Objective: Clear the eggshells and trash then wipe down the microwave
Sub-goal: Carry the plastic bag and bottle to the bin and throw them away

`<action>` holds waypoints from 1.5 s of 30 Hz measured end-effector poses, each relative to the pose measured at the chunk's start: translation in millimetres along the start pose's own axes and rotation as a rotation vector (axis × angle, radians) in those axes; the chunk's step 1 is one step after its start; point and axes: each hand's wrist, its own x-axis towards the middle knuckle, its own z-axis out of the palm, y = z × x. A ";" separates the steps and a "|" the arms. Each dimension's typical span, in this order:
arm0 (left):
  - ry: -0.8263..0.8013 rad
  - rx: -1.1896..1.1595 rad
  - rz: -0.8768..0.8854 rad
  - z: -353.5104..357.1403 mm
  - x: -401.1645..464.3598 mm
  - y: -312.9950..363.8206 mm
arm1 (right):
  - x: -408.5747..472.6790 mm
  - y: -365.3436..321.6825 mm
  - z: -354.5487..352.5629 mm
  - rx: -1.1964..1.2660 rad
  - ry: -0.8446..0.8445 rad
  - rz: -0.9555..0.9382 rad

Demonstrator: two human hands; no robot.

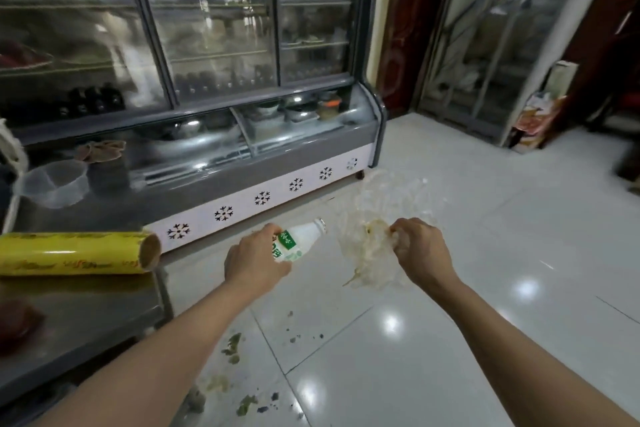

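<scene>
Carrying trash, mid-frame: left hand [258, 262] grips small white plastic bottle with green label [298, 240]; right hand [420, 248] clutches crumpled, stained clear plastic bag [372, 236]. Next, probably, a bin; none visible.

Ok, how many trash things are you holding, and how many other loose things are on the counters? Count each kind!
White bottle, held in the left hand: 1
Crumpled clear plastic bag, held in the right hand: 1
Yellow cling-film roll: 1
Clear plastic tub: 1
Total: 4
</scene>
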 end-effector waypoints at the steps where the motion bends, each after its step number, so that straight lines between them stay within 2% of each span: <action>1: -0.009 -0.003 0.019 6.7 15.8 10.6 | 10.6 10.1 -2.4 -0.005 0.009 0.015; 16: -0.152 -0.090 0.263 78.4 269.3 177.6 | 201.9 150.2 -41.2 -0.095 0.124 0.242; 20: -0.137 -0.064 0.297 107.1 328.9 222.5 | 258.7 201.8 -44.1 -0.092 0.152 0.265; 24: -0.110 -0.071 0.279 140.2 392.1 273.3 | 327.3 260.8 -50.1 -0.096 0.154 0.235; 32: -0.051 -0.094 0.161 192.3 521.2 376.7 | 489.3 373.9 -66.8 -0.098 0.054 0.147; 39: -0.038 -0.064 0.101 232.3 633.1 421.0 | 612.3 443.3 -44.2 -0.078 0.011 0.134; 45: -0.065 -0.107 0.146 272.1 759.9 456.9 | 721.9 490.5 -18.5 -0.077 0.022 0.147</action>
